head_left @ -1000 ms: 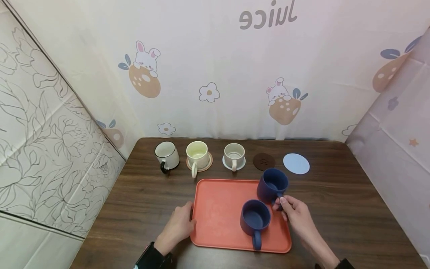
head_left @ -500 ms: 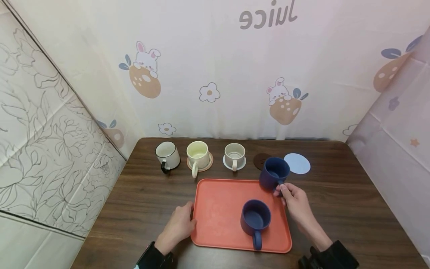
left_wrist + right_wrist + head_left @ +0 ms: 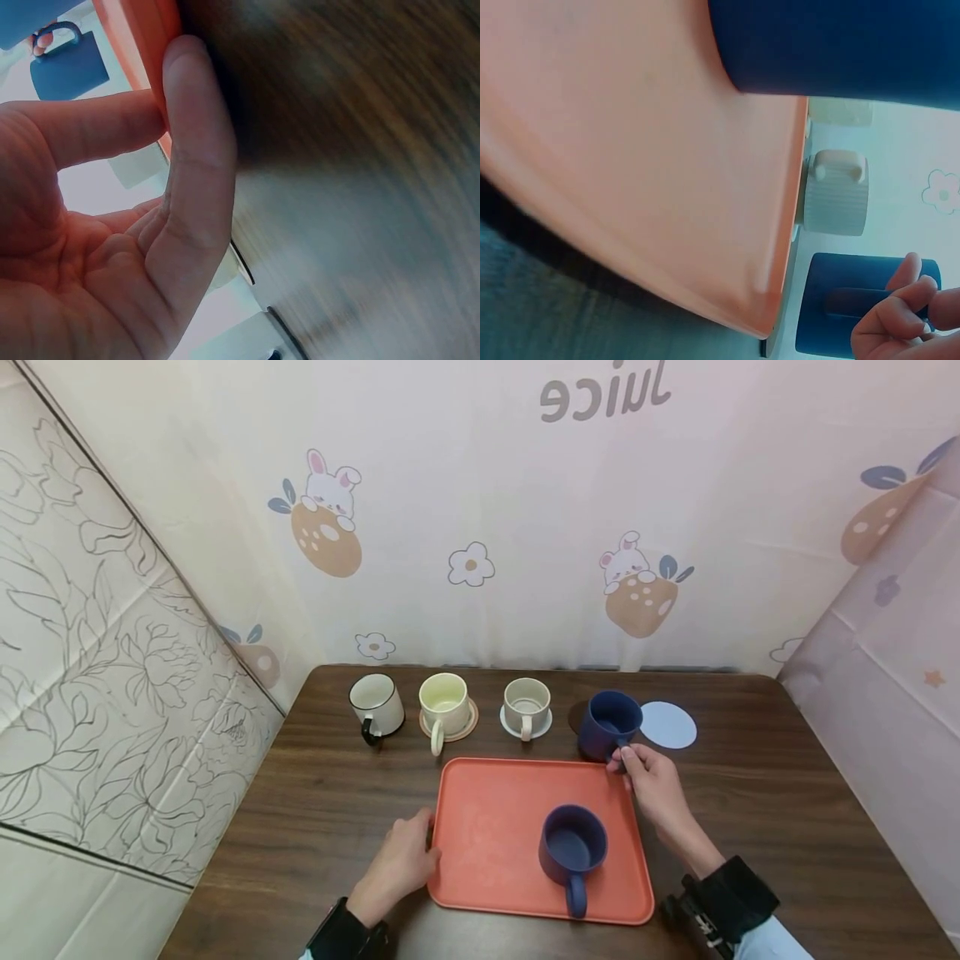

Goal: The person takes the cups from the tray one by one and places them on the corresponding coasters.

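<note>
Two dark blue ceramic mugs are in play. One of them (image 3: 572, 850) stands upright and empty on the orange rectangular plastic tray (image 3: 487, 827), between the two hands, its handle turned toward the person. The left hand (image 3: 399, 863) rests against the tray's left edge, fingers relaxed and nearly straight, the fingertips (image 3: 187, 67) touching the rim; the wrist lies on the dark wooden table (image 3: 787, 793). The right hand (image 3: 651, 777) is just past the tray's far right corner, its fingers (image 3: 900, 311) curled and pinching the handle of the other dark blue mug (image 3: 609, 725), which sits upright over the dark brown round coaster (image 3: 578, 717), hiding most of it; whether it touches the coaster cannot be told. A black sleeve (image 3: 731, 897) covers the forearm.

Just right of that mug lies a pale blue round coaster (image 3: 670, 725). To its left stand a beige ribbed cup (image 3: 527, 706) on a white coaster, a cream mug (image 3: 444, 706) on a tan coaster, and a white mug with a black rim and handle (image 3: 375, 706). Behind hangs a cream curtain printed with rabbits (image 3: 480, 510).
</note>
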`<state>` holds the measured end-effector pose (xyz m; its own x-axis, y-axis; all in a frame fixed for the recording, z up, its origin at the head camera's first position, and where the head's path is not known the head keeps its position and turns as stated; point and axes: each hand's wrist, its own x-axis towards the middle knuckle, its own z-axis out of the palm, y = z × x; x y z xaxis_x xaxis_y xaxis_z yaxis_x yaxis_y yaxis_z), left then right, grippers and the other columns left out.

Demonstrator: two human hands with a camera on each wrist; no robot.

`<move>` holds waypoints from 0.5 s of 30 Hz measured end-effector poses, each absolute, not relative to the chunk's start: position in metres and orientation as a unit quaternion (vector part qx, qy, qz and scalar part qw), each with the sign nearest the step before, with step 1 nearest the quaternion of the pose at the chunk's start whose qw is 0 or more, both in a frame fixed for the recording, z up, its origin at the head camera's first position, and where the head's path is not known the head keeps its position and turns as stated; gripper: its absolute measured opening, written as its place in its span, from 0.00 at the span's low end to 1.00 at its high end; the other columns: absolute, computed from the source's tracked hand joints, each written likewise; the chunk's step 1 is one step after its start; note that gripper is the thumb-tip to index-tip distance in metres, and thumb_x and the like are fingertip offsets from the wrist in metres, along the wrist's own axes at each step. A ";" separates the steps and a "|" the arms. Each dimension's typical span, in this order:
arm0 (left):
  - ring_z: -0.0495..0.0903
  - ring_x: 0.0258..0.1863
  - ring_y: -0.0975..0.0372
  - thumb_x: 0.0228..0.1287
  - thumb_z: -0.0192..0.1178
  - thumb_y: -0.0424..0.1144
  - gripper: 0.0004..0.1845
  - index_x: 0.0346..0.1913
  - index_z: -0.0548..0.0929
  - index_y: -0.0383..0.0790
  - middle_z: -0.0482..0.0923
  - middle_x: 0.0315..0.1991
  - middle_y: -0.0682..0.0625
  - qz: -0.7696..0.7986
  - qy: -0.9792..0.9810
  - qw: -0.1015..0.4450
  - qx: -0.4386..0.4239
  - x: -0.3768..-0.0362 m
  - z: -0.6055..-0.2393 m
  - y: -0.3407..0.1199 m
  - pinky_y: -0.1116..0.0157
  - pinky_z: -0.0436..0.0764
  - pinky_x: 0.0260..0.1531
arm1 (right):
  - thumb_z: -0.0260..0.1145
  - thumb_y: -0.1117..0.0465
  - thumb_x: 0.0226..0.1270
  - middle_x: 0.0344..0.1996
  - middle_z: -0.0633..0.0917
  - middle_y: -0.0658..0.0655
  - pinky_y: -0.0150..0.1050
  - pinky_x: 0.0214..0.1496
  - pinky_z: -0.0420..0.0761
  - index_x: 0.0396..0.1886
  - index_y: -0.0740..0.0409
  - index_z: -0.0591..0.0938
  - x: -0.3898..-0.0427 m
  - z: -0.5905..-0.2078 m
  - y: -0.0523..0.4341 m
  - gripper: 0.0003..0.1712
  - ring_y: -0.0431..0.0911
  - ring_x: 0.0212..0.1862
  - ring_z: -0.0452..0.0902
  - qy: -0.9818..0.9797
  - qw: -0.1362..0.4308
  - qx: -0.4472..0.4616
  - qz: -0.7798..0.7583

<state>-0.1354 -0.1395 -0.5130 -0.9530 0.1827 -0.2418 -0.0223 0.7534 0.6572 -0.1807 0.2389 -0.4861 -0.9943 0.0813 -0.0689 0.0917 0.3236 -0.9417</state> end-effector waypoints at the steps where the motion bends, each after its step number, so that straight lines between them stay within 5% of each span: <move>1: 0.80 0.27 0.62 0.66 0.67 0.26 0.18 0.57 0.79 0.30 0.82 0.33 0.47 0.348 0.925 0.147 0.044 -0.136 -0.513 -0.140 0.62 0.80 0.25 | 0.47 0.54 0.89 0.40 0.84 0.63 0.35 0.37 0.78 0.55 0.72 0.78 -0.183 -0.486 0.239 0.24 0.51 0.35 0.76 0.812 0.003 0.052 -0.581; 15: 0.79 0.26 0.62 0.66 0.66 0.26 0.17 0.57 0.79 0.31 0.81 0.32 0.48 0.350 0.925 0.143 0.046 -0.137 -0.514 -0.140 0.62 0.79 0.24 | 0.46 0.53 0.90 0.46 0.83 0.69 0.34 0.36 0.77 0.57 0.71 0.77 -0.219 -0.492 0.238 0.25 0.53 0.36 0.74 0.821 0.006 0.064 -0.567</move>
<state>-0.1367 -0.1405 -0.5141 -0.9546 0.1858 -0.2329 -0.0148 0.7511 0.6600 -0.2187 0.2384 -0.4923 -0.9917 0.0985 -0.0825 0.1120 0.3479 -0.9308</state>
